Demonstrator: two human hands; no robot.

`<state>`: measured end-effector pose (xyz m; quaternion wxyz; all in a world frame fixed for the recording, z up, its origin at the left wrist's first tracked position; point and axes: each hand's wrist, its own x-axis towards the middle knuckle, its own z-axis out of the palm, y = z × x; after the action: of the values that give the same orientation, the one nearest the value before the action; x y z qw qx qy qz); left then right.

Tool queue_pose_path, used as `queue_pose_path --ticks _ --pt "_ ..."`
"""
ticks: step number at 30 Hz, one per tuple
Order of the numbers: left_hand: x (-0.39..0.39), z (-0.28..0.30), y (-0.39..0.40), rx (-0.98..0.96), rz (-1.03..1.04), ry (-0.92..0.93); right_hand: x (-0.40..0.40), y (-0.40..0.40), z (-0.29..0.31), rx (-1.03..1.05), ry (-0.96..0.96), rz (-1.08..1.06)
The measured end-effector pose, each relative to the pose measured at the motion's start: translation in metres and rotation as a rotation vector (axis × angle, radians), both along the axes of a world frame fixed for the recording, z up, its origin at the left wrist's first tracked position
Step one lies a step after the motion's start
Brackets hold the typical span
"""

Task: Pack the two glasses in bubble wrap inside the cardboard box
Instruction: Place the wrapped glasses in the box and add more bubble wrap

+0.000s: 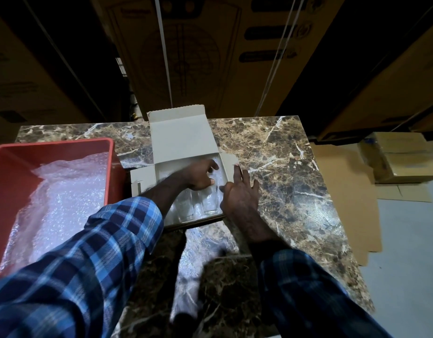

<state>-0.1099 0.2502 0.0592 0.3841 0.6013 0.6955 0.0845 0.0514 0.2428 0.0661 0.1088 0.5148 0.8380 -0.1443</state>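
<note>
A red bin point(6, 181) of spare bubble wrap point(64, 191) sits left. In the open cardboard box point(179, 140), the left hand point(201, 176) curls onto wrap over two glasses point(198, 206); the right hand point(240, 193), fingers spread, steadies the wall. Loose tucking could let the glasses knock together.

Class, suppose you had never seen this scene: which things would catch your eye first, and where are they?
Two hands, the left hand and right hand, meet over an open cardboard box mid-table, where two glasses lie side by side. At the left, a red crate holds bubble wrap. The marble table is boldly veined.
</note>
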Motion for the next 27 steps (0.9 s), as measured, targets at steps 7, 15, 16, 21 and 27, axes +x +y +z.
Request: queue_pose_path --ticks 7,15,16,21,27 --pt "0.009 0.0 -0.012 0.136 0.132 -0.006 0.012 -0.005 0.0 0.101 0.19 0.003" --pt "0.01 0.004 -0.038 0.313 0.173 0.023 0.027 -0.028 -0.004 0.283 0.395 -0.024" --pt "0.01 0.008 -0.041 0.342 0.168 0.027 0.027 -0.032 -0.005 0.3 0.424 -0.036" --pt "0.024 0.023 -0.076 0.513 0.18 -0.026 0.029 -0.056 -0.009 0.411 0.593 -0.041" --pt "0.061 0.021 -0.17 0.754 0.281 -0.052 0.038 -0.094 -0.014 0.404 0.654 -0.019"
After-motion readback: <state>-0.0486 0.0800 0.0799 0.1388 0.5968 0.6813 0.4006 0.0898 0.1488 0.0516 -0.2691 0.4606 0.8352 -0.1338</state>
